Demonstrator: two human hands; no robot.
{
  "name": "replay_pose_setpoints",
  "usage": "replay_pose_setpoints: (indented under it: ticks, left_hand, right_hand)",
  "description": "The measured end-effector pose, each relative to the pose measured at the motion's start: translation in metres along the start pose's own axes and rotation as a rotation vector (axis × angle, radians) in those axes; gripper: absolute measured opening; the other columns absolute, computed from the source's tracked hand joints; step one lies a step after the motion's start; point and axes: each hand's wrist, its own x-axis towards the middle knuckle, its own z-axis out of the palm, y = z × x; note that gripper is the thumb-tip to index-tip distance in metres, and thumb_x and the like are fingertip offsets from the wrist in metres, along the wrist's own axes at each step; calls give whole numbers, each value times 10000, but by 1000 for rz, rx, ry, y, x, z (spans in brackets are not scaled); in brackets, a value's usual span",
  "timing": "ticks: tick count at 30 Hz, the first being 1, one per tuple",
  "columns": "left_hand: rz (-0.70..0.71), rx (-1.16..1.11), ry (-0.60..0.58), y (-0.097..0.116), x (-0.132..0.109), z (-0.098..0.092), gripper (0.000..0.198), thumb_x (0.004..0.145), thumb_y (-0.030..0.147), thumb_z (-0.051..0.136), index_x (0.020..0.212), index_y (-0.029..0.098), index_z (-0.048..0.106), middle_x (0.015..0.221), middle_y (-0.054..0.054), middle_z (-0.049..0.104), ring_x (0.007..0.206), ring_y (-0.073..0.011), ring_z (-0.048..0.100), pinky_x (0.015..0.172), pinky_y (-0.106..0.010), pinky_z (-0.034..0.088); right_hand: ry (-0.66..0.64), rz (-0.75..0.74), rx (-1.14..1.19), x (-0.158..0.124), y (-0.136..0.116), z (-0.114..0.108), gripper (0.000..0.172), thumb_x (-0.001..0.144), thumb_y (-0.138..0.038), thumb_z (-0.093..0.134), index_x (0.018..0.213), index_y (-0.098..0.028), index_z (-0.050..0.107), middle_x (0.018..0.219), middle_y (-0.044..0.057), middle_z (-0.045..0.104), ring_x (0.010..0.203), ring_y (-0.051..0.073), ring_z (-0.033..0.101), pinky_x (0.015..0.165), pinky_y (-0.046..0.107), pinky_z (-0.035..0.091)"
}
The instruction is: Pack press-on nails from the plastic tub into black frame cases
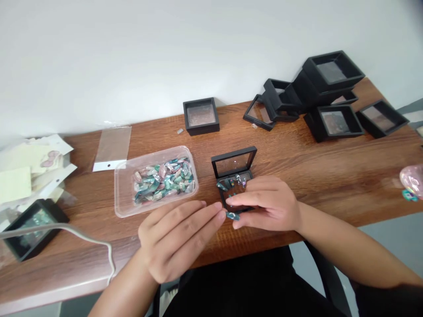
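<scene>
A glossy dark teal press-on nail point(233, 216) sits where the fingertips of both hands meet. My left hand point(183, 235) has its fingers pressed together, with the tips at the nail's left end. My right hand point(269, 203) closes thumb and index finger about the nail's other end. Just behind them stands a small black display case point(234, 154), its lid raised, with several decorated nails on its clear film; my right hand hides part of it. To the left, a clear plastic tub point(121, 193) holds a heap of teal and pink nails.
Black display cases point(333, 70) are piled at the back right; another black case point(201, 116) stands by the wall. A clear bag point(113, 145) lies behind the tub. Papers point(39, 163), a filled case point(36, 229) and a white cable point(82, 235) occupy the left.
</scene>
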Motion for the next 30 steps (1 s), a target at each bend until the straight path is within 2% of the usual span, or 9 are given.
replay_pose_setpoints:
  ticks: [4,8,11,17,21,24,27,30]
  left_hand:
    - [148,46,66,-9,-1,9,317,993,176,538,1285,237,647,1130,-12,761,1043,-182,722,875,-317,630]
    - [216,46,88,-17,0,15,290,980,179,567,1238,263,672,1129,2,760,1025,-169,725,857,-302,633]
    - [269,60,116,-17,3,17,219,973,176,583,1144,214,714,1149,-3,754,1024,-158,720,818,-274,627]
    - [268,27,129,-17,10,21,209,968,170,584,1123,205,720,1072,10,772,974,-151,724,765,-262,604]
    - [266,-9,61,-17,14,25,225,883,160,709,1103,207,722,1010,18,776,910,-155,731,779,-274,598]
    - [288,-57,18,-14,16,32,240,827,190,786,1056,218,719,977,33,766,885,-139,717,788,-264,575]
    - [297,-102,-82,-11,18,40,141,872,246,751,995,198,704,918,16,748,872,-141,697,795,-276,545]
    - [243,-68,-201,-10,18,45,72,916,237,692,969,187,694,889,-9,733,895,-178,681,805,-313,522]
  right_hand:
    - [-11,-26,-12,-2,1,-1,261,892,-385,716,1028,-164,689,614,-29,646,517,91,554,527,238,434]
    - [-18,-32,-10,-3,1,0,209,888,-315,723,1048,-184,695,649,-31,677,544,97,598,542,241,459]
    - [-22,-18,-15,-3,0,0,173,913,-287,688,1061,-198,696,650,-31,685,538,98,593,537,244,462]
    - [-48,56,-8,1,-3,-20,77,933,-229,652,989,-219,704,608,-36,656,508,95,553,523,247,441]
    - [-89,198,-138,0,0,-44,98,952,-277,633,981,-267,726,606,-47,651,520,103,558,553,263,448]
    - [-220,282,-312,-5,6,-54,160,971,-315,600,938,-267,749,686,-25,706,607,126,622,616,286,467]
    - [-371,291,-387,-11,11,-54,209,981,-311,576,906,-258,763,797,-12,754,696,142,670,653,293,477]
    - [-419,234,-385,-16,12,-46,206,982,-295,575,912,-254,765,826,-12,760,708,140,674,670,291,485]
